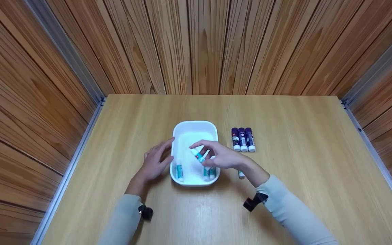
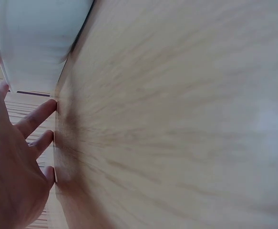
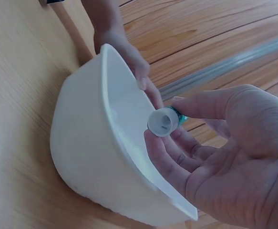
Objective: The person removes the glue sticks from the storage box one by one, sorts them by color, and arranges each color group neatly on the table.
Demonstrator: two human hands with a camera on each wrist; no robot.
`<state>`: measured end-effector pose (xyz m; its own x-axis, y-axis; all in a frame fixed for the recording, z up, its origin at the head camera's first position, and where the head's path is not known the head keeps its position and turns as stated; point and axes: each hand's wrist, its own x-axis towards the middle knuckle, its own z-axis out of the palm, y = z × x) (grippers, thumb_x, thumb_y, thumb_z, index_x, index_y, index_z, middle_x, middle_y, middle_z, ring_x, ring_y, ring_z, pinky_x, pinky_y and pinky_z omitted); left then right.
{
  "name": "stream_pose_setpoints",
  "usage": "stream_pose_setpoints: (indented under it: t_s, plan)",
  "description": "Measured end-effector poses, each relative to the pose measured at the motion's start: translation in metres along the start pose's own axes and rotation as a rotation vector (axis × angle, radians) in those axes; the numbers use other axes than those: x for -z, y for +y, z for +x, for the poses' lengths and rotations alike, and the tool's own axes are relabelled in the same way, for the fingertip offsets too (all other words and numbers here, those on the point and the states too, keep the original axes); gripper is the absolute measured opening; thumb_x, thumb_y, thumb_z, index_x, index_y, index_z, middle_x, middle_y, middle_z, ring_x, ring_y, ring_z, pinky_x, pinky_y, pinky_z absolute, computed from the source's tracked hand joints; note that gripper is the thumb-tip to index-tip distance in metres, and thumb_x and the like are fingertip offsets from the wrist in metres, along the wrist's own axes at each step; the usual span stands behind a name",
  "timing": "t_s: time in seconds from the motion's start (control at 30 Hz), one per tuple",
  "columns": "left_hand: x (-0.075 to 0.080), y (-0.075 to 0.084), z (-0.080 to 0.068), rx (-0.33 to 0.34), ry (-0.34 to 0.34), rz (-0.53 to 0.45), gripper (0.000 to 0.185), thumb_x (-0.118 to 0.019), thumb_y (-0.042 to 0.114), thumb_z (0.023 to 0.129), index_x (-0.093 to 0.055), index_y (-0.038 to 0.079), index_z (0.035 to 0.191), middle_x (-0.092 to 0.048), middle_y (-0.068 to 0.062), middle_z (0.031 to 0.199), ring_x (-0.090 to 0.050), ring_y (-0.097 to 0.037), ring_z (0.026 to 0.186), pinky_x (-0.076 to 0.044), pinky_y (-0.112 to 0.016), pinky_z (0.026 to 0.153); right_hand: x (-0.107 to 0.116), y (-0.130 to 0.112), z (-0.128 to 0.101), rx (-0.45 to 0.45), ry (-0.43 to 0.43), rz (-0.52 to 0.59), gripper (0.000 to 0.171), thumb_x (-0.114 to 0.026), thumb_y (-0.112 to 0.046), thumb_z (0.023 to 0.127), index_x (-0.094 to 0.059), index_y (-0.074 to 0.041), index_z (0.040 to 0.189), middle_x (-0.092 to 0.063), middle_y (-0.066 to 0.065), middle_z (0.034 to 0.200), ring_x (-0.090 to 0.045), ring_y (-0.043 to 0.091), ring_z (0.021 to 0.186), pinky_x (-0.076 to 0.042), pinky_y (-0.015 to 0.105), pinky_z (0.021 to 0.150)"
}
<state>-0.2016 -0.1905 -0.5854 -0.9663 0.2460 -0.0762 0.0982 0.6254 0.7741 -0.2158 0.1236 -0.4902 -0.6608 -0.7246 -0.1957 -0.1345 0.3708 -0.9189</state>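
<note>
A white plastic tub (image 1: 194,131) stands on the table. My right hand (image 1: 221,154) pinches a white and green glue stick (image 1: 198,155) between thumb and fingers above the tub's interior. In the right wrist view that glue stick (image 3: 163,122) points its hollow white end at the camera. Inside the tub, one green-labelled glue stick (image 1: 179,172) stands at the left wall, and two similar glue sticks (image 1: 206,174) are side by side at the right, partly under my hand. My left hand (image 1: 153,163) touches the tub's left side with spread, relaxed fingers.
Three purple glue sticks (image 1: 242,139) with white ends lie in a row right of the tub. Another green and white stick (image 1: 241,174) shows partly beneath my right forearm. Wooden walls (image 1: 202,47) border the table (image 1: 301,143) at the back and sides.
</note>
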Motion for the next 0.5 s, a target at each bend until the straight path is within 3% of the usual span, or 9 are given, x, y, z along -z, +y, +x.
stream_pose_setpoints:
  t_s: [0.3,0.5]
  plan:
    - [0.001,-0.002,-0.001,-0.006,-0.012,-0.007,0.069,-0.062,0.047,0.114,-0.030,0.050,0.175,-0.039,0.006,0.185,-0.025,-0.035,0.176,-0.010,-0.071,0.134,0.017,0.004,-0.017,-0.060,0.092,0.019,0.061,-0.072,-0.008,0.105,-0.056,-0.018,0.163,-0.063,0.019,0.143,-0.064,0.026,0.114,-0.057,0.033,0.093]
    - [0.002,-0.003,0.001,-0.029,-0.008,-0.006,0.069,-0.062,0.046,0.114,-0.031,0.050,0.175,-0.040,0.005,0.184,-0.027,-0.035,0.175,-0.013,-0.070,0.134,0.028,0.012,-0.031,-0.039,0.143,-0.003,0.062,-0.073,-0.005,0.104,-0.056,-0.014,0.163,-0.062,0.022,0.138,-0.063,0.026,0.112,-0.057,0.026,0.085]
